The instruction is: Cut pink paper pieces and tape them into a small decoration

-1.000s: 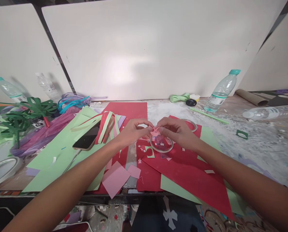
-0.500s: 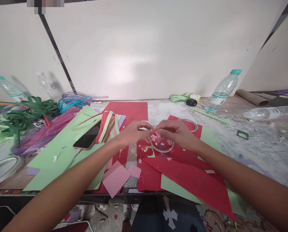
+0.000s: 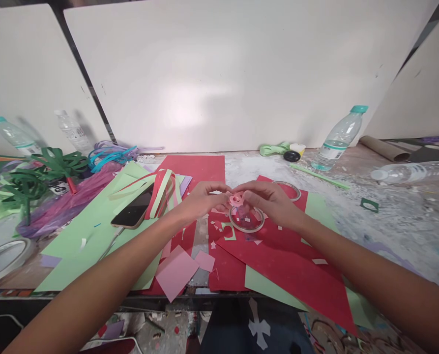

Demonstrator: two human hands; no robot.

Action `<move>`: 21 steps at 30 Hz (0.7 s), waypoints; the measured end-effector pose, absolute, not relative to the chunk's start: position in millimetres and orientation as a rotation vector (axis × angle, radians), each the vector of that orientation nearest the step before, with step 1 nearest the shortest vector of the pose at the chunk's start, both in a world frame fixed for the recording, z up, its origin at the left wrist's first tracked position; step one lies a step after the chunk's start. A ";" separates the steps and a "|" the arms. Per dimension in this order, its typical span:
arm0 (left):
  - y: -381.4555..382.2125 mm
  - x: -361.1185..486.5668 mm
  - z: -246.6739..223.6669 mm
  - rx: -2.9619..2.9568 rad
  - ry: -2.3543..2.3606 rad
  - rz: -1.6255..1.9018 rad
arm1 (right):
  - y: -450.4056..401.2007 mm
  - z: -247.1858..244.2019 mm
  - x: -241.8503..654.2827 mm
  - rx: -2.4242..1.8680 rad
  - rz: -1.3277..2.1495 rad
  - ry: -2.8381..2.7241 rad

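Note:
Between my two hands is a small pink paper flower (image 3: 236, 198), its curled layers facing up. My left hand (image 3: 208, 196) pinches its left edge with thumb and fingers. From the other side my right hand (image 3: 269, 199) grips it, fingertips meeting those of the left at the top. Just below the flower lies a roll of tape (image 3: 247, 230) on red paper (image 3: 285, 250), with small pink and white scraps in and around it. A light green square with a round cut-out (image 3: 228, 231) rests beside the roll.
A phone (image 3: 133, 210) and paper strips (image 3: 163, 191) lie on light green sheets (image 3: 72, 260) at left. Pink paper pieces (image 3: 177, 273) sit at the front edge. A water bottle (image 3: 339, 140) stands at back right; another bottle (image 3: 413, 173) lies on its side.
The pink paper flower now shows more openly between my hands, its face turned up. My fingers have shifted slightly around it, and the things on the table have stayed put.

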State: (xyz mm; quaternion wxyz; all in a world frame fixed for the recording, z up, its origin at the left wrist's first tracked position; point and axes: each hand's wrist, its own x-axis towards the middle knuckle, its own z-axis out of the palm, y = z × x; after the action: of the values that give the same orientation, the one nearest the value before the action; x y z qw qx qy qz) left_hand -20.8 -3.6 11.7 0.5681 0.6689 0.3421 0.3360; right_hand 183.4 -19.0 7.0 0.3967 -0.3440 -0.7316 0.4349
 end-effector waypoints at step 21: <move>-6.1 -20.3 14.2 1.680 0.792 0.759 | -19.0 11.9 182.9 -0.946 1.392 -1.816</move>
State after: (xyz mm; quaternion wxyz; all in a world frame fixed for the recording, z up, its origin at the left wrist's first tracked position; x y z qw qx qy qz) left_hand -20.3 -6.1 14.2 0.5375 0.7061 0.3328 0.3189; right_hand 182.9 -19.0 11.9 0.3268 -0.3610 -0.6931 0.5315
